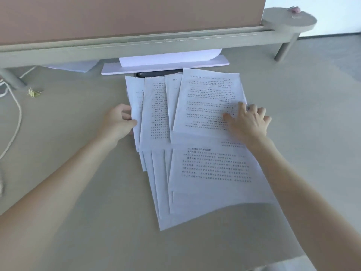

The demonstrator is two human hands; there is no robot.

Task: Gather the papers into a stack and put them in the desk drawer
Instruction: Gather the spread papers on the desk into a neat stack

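The papers (195,133) lie spread on the desk (78,182) in overlapping sheets, printed side up, in two loose rows: a far row near the partition (117,16) and a near row that reaches toward the person. The left hand (119,120) is at the left edge of the far row; its thumb lies on top of the outermost sheet and the fingers curl under that edge, so it pinches this sheet. The right hand (248,122) lies flat and wide on the top sheet at the right side of the far row, fingers spread, pressing on it and gripping nothing. Behind the papers a white board (166,66) lies under the grey rail (136,47) of the partition. A white cable (15,118) runs along the left side of the desk. No drawer can be seen in this view.
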